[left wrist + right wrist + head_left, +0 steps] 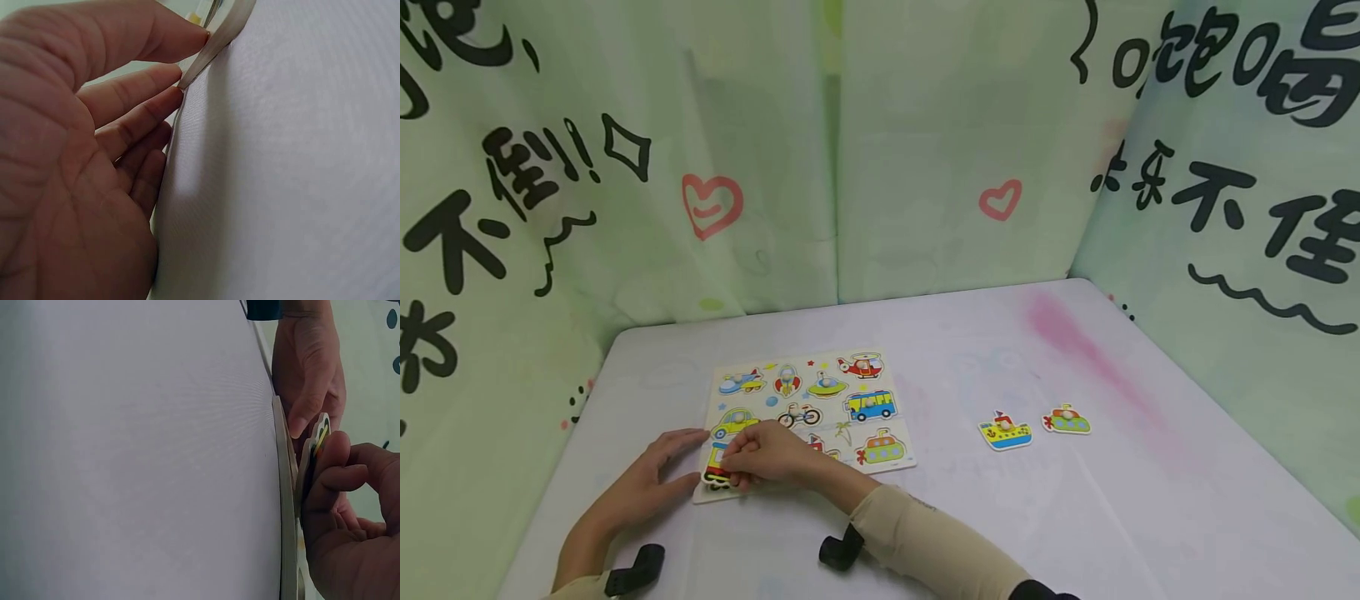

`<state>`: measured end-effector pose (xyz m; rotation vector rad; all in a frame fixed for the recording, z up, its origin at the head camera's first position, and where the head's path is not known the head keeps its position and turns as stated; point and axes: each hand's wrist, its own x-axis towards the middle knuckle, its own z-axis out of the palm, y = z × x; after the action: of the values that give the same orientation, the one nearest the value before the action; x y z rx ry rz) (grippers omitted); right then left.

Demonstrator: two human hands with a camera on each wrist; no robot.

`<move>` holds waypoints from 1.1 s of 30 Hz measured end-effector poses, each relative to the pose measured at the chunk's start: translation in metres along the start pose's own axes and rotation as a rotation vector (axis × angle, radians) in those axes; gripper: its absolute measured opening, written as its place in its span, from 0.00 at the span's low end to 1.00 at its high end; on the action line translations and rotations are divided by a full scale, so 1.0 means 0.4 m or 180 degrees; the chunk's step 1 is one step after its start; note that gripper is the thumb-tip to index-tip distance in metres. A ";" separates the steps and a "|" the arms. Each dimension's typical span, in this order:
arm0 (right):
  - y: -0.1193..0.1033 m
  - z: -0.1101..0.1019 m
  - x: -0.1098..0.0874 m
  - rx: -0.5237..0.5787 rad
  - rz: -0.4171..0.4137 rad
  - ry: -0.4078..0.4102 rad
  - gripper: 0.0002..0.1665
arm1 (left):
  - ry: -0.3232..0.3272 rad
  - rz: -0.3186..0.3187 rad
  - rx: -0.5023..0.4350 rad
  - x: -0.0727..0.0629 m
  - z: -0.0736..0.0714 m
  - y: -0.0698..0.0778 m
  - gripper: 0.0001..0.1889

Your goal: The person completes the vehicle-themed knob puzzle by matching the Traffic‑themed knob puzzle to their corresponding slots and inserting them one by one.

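Observation:
A wooden puzzle board (808,379) with vehicle pictures lies on the table's left half. My right hand (771,454) reaches across its lower left corner and pinches a train puzzle piece (715,468), coloured blue, yellow and red. In the right wrist view the train piece (317,445) stands tilted over the board's edge (287,506), between thumb and fingers. At the board's left side is my left hand (651,479), its thumb and fingertips right at the edge, fingers fairly straight. The left wrist view shows the left hand (94,156) beside the board's rim (219,40).
To the right of the board lie two loose puzzle pieces, a boat (1006,432) and a submarine (1067,420). A white cloth covers the table (1000,525), with a pink stain (1075,337) towards the back right. Printed curtains (910,167) hang behind and beside it.

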<state>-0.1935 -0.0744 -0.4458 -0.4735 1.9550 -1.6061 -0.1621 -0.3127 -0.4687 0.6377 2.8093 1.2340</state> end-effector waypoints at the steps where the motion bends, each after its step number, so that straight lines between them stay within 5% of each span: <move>1: -0.001 0.002 0.002 -0.0049 0.0002 0.0022 0.06 | 0.0003 0.0003 -0.0001 0.000 0.000 0.001 0.27; 10: -0.012 0.016 0.017 -0.0704 -0.0111 0.0140 0.07 | 0.0048 0.0096 -0.0064 0.001 0.000 0.000 0.27; 18: -0.029 0.022 0.016 -0.1337 -0.0107 0.0271 0.09 | -0.0017 -0.0050 -0.0021 0.005 0.000 0.005 0.27; 33: -0.018 0.021 0.014 -0.1228 -0.0078 0.0205 0.05 | 0.0010 -0.0033 0.0037 0.001 0.001 0.006 0.27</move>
<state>-0.1934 -0.0858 -0.4408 -0.6019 2.3266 -1.2702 -0.1614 -0.3107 -0.4673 0.6214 2.8207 1.2188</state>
